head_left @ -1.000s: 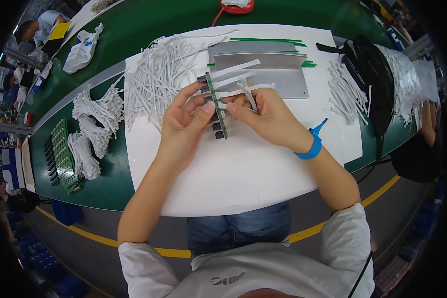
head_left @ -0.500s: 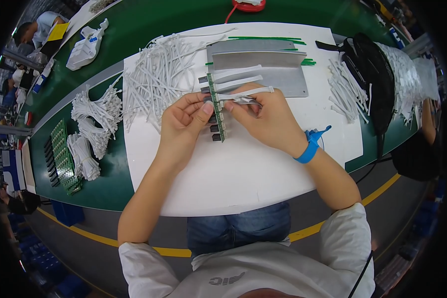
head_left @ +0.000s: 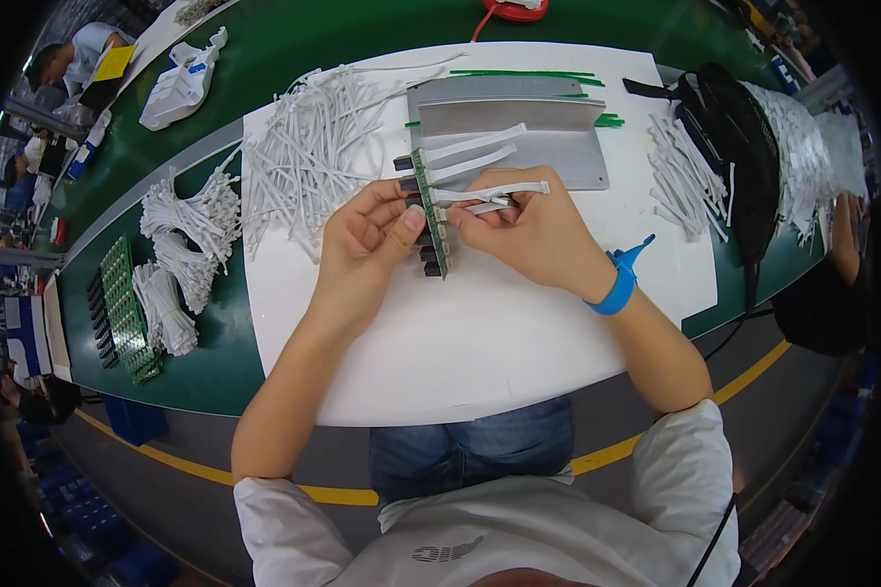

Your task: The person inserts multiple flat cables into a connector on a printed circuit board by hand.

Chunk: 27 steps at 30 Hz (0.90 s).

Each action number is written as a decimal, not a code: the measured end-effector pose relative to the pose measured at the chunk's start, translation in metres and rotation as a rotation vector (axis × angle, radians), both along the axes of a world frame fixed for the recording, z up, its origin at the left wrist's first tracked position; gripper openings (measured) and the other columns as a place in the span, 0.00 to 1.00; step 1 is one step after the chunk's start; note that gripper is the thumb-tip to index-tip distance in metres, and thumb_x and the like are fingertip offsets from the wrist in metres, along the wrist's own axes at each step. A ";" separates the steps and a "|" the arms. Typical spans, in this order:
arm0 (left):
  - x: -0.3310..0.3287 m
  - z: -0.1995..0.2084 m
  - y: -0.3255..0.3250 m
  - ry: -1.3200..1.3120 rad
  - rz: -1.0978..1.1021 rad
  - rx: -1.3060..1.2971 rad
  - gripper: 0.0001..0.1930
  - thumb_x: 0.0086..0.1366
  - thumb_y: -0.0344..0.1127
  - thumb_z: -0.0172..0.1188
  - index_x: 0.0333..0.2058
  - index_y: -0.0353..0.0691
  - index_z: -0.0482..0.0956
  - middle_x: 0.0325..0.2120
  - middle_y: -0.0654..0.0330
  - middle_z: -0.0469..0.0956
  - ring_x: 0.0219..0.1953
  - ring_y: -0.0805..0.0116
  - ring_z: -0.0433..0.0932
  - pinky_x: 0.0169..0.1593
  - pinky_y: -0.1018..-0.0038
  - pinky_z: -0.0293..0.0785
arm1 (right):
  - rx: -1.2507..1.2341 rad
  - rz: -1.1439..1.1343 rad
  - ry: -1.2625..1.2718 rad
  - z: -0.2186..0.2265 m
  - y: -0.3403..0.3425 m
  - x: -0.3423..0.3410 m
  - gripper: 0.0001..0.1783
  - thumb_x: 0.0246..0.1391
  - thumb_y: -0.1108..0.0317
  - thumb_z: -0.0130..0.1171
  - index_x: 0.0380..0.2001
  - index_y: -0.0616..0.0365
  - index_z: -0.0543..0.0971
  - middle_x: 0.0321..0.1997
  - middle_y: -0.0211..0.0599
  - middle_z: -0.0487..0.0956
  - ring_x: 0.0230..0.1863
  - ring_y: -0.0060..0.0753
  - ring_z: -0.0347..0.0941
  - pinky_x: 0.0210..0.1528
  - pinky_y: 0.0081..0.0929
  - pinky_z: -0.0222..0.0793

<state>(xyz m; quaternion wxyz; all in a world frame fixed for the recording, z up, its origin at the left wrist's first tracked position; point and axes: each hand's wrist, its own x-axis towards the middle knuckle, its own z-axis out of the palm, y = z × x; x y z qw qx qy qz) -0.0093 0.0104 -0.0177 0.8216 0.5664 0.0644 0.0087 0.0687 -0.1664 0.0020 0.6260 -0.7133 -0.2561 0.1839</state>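
My left hand grips a narrow green circuit board between thumb and fingers, holding it on edge above the white sheet. Black blocks line the board's left side, and white connectors sit along its right side. From its upper part, several white cables stretch to the right. My right hand, a blue strap round its wrist, is closed on white cables beside the middle of the board. Its thumb and fingertips press close to a connector there; the exact contact is partly hidden.
A heap of loose white cables lies at the back left. Behind the board rests a grey metal bracket. More cables and a black bag are on the right; bundled cables and green boards on the left.
The board and both hands have shifted slightly right. The cable ends by my right hand have moved a little right and down. My grip on board and cables stays.
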 end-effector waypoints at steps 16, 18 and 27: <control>-0.003 0.001 -0.005 0.055 -0.027 -0.225 0.13 0.67 0.30 0.54 0.49 0.34 0.68 0.42 0.56 0.78 0.44 0.72 0.77 0.51 0.75 0.72 | -0.022 -0.029 0.021 0.006 -0.002 0.000 0.07 0.47 0.72 0.66 0.23 0.64 0.79 0.17 0.18 0.67 0.22 0.09 0.56 0.22 0.13 0.52; -0.004 -0.002 -0.003 0.044 -0.037 -0.195 0.13 0.67 0.29 0.55 0.49 0.32 0.69 0.42 0.55 0.78 0.43 0.72 0.77 0.50 0.76 0.73 | -0.037 -0.003 -0.019 0.005 -0.001 0.002 0.07 0.47 0.72 0.66 0.22 0.64 0.78 0.17 0.18 0.66 0.22 0.09 0.55 0.22 0.13 0.52; -0.007 -0.002 -0.010 0.033 0.072 -0.145 0.15 0.64 0.27 0.58 0.49 0.29 0.72 0.41 0.54 0.79 0.41 0.72 0.78 0.48 0.77 0.74 | -0.064 0.034 -0.034 0.011 -0.005 0.003 0.08 0.46 0.73 0.65 0.20 0.62 0.76 0.16 0.19 0.65 0.21 0.11 0.55 0.21 0.15 0.51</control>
